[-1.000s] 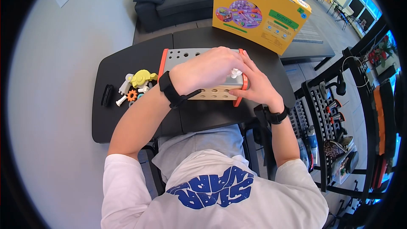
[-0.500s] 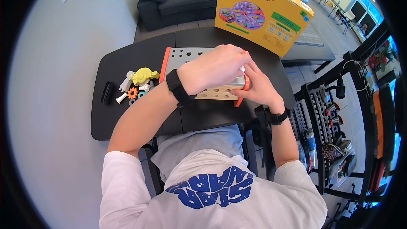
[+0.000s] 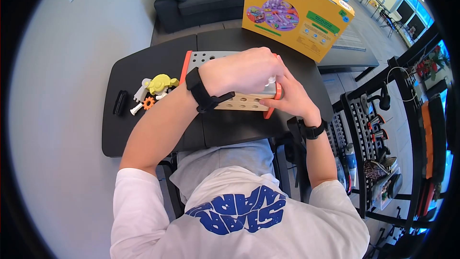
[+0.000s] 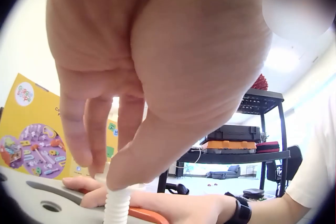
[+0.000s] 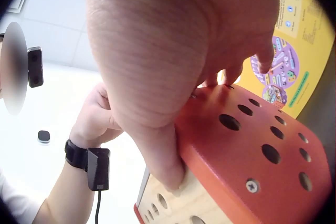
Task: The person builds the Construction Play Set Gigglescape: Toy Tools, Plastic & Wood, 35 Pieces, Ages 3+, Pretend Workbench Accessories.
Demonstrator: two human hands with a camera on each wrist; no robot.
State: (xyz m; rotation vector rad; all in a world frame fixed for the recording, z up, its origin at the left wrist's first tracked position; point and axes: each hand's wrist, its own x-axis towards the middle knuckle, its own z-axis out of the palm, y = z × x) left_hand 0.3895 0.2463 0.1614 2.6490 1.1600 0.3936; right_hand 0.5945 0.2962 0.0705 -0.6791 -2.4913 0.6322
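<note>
My left hand [image 3: 247, 71] reaches across the toy workbench [image 3: 199, 59], a box with a grey top, wooden sides with holes and red ends. Thumb and fingers pinch the top of a white plastic screw [image 4: 116, 206] with a ribbed shaft, upright over the grey top near the red end [image 5: 273, 129]. The screw's lower end lies outside the left wrist view. With my right hand [image 3: 296, 97] I hold the workbench at that same end, the thumb [image 5: 165, 169] on the wooden side and the fingers over toward the far side.
Left of the workbench lie a yellow toy piece [image 3: 160, 84], an orange gear [image 3: 149, 103], a white screw [image 3: 137, 109] and a black object [image 3: 120, 102]. The yellow play set box [image 3: 297, 14] stands behind the black table [image 3: 225, 132]. A black shelf rack [image 3: 364, 134] is at the right.
My left wrist has turned one way and back, its fingers staying around the screw. The right hand keeps its hold on the workbench end.
</note>
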